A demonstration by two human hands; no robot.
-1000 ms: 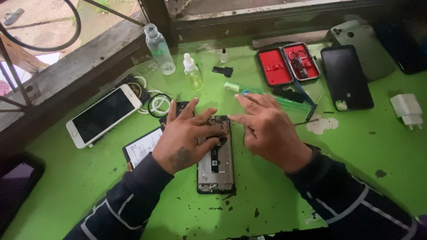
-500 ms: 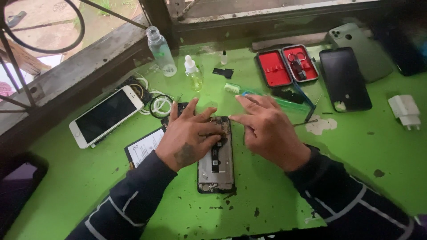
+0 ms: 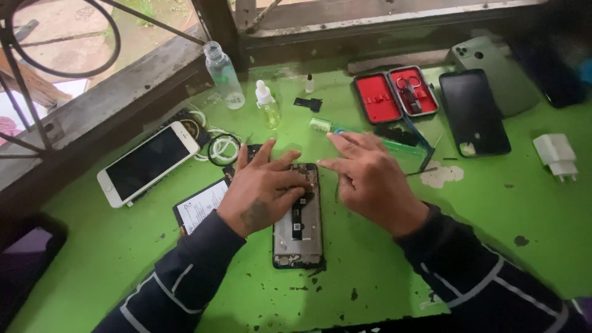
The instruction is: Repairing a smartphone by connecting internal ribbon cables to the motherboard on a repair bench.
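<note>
At the far left of a chipped green-painted tabletop (image 3: 493, 203), a white-framed smartphone with a dark screen (image 3: 148, 162) lies face up at about ten o'clock from the hands, beside a coil of black and white cable (image 3: 219, 148). A small white printed card with a dark border (image 3: 200, 205) sits half under the person's left forearm. The left hand (image 3: 262, 188) lies flat, fingers spread, pressing on the upper half of an opened black smartphone with its grey inner plate and circuitry exposed (image 3: 298, 231), which lies lengthwise at the centre of the table. At twelve o'clock stand a clear plastic bottle (image 3: 223, 75) and a small dropper bottle of yellowish liquid (image 3: 267, 106). The right hand (image 3: 370, 179) hovers just right of the opened phone, fingers loosely extended, gripping nothing visible; its index fingertip points toward the phone's top edge. At one o'clock an open red-lined tool case holding scissors (image 3: 396, 95) rests beside a black phone screen panel (image 3: 473, 112) and a dark green phone back (image 3: 493, 71). A white wall charger (image 3: 557, 154) lies at three o'clock.
</note>
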